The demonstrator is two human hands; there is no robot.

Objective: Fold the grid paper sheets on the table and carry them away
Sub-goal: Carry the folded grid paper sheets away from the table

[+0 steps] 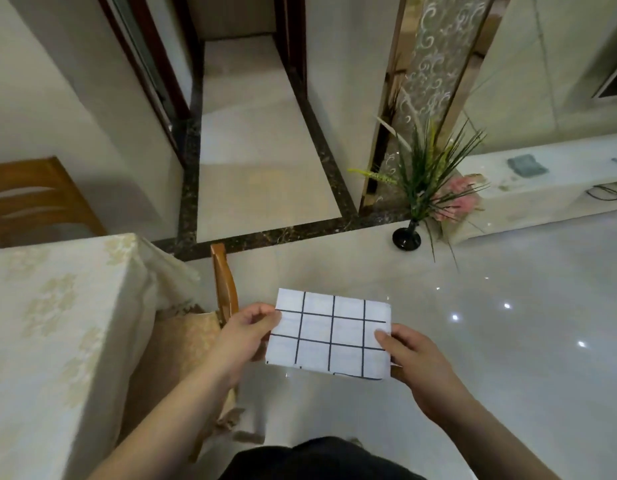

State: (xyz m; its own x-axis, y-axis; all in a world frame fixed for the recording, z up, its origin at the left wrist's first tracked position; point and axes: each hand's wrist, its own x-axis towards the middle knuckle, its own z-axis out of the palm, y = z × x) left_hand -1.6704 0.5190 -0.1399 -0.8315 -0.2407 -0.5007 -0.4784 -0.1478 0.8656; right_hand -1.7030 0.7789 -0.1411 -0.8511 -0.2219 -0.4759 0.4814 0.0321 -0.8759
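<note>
1. Folded grid paper point(329, 336) is up in the air, held flat between both hands over the glossy floor point(490, 341), right of the cloth-covered surface point(58, 323).
2. Left hand point(243, 336) pinches the paper's left edge, thumb on top.
3. Right hand point(416, 362) pinches the right edge the same way.
4. A chair point(224, 282) stands beside the surface; a black vase point(406, 238) of grasses sits further off on the floor.

Both forearms are bare to the frame's edge, with no sleeves, watch or rings showing on the left hand point(243, 336) or right hand point(416, 363); a dark, black-looking garment point(321, 459) covers the lower body
</note>
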